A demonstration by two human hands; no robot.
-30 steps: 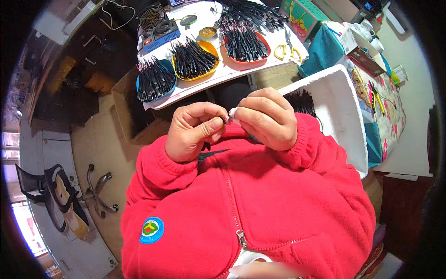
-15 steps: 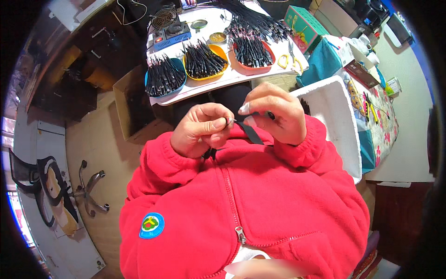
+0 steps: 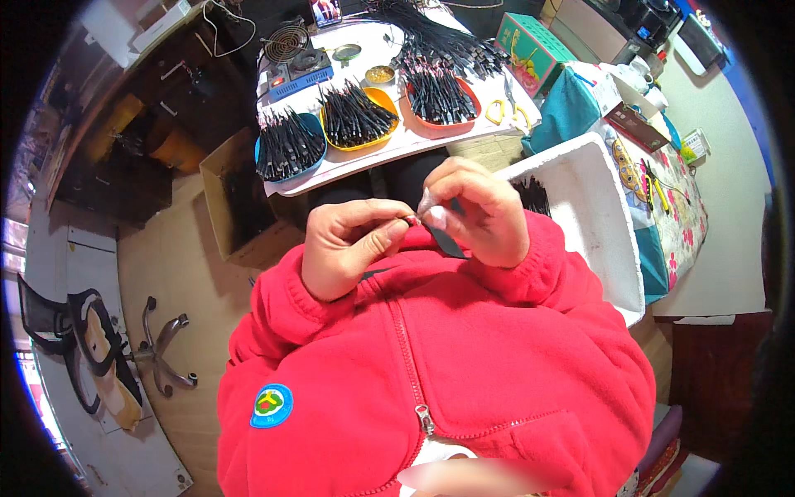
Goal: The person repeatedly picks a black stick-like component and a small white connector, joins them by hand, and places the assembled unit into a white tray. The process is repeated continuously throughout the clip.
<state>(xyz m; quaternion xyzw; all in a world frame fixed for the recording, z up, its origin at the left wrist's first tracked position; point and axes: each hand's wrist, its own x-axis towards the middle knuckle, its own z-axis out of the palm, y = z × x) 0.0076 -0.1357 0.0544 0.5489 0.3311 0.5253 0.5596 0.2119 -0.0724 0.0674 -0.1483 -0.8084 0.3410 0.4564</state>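
Pinching a small part between thumb and forefinger, the left hand (image 3: 352,248) meets the right hand (image 3: 480,215) just above the red jacket (image 3: 431,364). The right fingers are closed on a thin black cable piece (image 3: 447,242), which hangs down from them; its tip touches the left fingertips. Behind the hands, along the near edge of the white tabletop (image 3: 348,166), stand a blue tray (image 3: 286,145), a yellow tray (image 3: 356,116) and a red tray (image 3: 439,98), each full of black cable pieces. A white foam box (image 3: 592,215) is beside the right hand.

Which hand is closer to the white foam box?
Right. The right hand is up in front of the chest right beside the white foam box; the left hand sits on its far side, farther away.
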